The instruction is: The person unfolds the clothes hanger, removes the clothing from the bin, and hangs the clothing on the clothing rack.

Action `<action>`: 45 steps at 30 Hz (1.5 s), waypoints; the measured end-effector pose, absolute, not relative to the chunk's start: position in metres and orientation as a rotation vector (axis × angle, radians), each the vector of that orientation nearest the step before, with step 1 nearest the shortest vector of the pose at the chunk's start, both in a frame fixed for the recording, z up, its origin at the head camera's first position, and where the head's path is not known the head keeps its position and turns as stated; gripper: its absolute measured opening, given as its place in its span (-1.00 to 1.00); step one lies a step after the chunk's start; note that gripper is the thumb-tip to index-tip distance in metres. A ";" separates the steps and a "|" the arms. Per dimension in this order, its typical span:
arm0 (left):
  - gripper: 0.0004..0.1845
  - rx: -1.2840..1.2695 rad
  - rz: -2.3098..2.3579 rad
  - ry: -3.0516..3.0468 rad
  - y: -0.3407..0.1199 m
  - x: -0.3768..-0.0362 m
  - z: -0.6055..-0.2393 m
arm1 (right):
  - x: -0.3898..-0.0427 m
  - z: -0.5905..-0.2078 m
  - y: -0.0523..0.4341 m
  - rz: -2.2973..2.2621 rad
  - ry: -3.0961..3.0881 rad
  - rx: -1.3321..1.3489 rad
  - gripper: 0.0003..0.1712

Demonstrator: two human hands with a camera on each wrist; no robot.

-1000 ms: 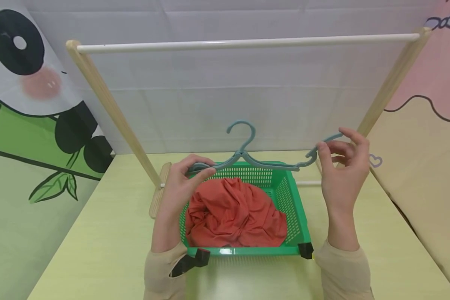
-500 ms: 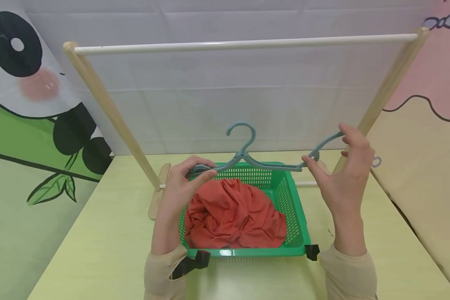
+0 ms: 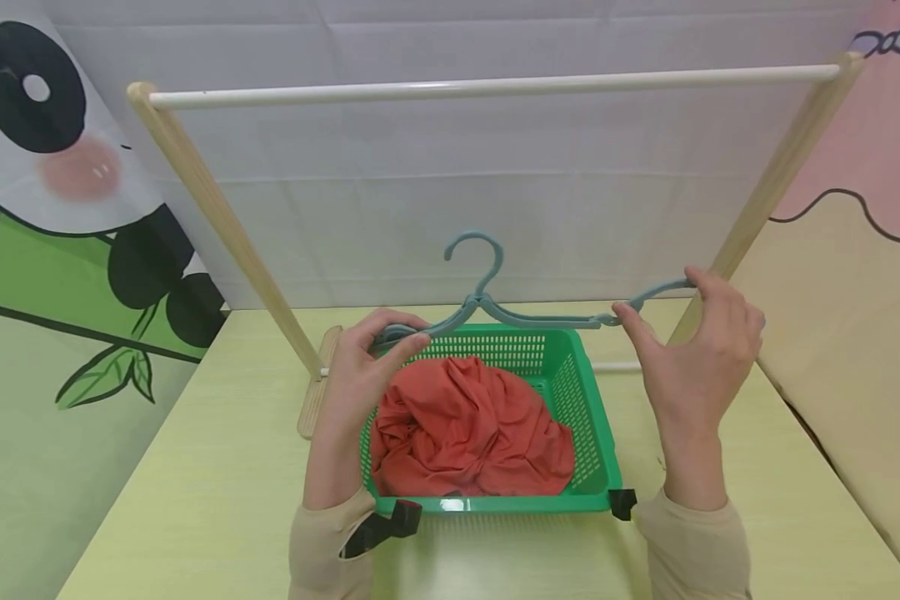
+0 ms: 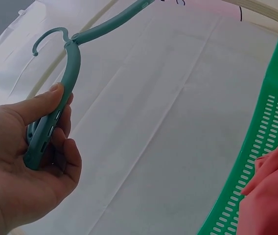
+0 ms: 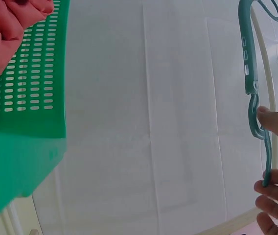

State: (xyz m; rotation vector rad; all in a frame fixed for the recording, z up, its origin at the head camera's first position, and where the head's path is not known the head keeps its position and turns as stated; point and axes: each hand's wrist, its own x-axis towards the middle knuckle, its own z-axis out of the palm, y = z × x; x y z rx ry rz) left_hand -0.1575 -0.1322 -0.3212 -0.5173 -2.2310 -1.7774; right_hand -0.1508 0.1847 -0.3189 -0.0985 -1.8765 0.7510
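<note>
In the head view, the left tip of the hanger [image 3: 536, 320] is hiding behind my left hand [image 3: 355, 371], and what looks like a folded piece is being hard to make out between my fingers. I'm grasping that left arm, thumb pressing and fingers curling round it. My right hand [image 3: 693, 362] is pinching the right end, thumb at the joint and fingertips at the thin curved tip; the right wrist view is cutting off much of this hand. The hanger is hanging level between my hands, over the far rim of the basket [image 3: 510, 503], its hook pointing up. It is showing smooth blue-green plastic, with small slots along its arms. The basket is sitting on the pale table [image 3: 165, 508], its green plastic walls bearing rows of narrow holes, and a red cloth [image 3: 472, 433] is lying inside in soft, crumpled folds. Black fittings [image 3: 381, 528] by my sleeves [image 3: 693, 542] are covering bits of the basket's near corners. Beyond, a white rail [image 3: 495, 87] is spanning two pale wooden posts [image 3: 217, 217]; my right hand is blocking the right post's lower part. A creased white sheet [image 3: 450, 150] is hanging behind.
</note>
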 end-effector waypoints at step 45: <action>-0.83 -0.457 -1.847 -2.182 -0.138 -0.160 -0.323 | -0.139 -0.320 0.205 1.004 -1.994 0.038 -0.77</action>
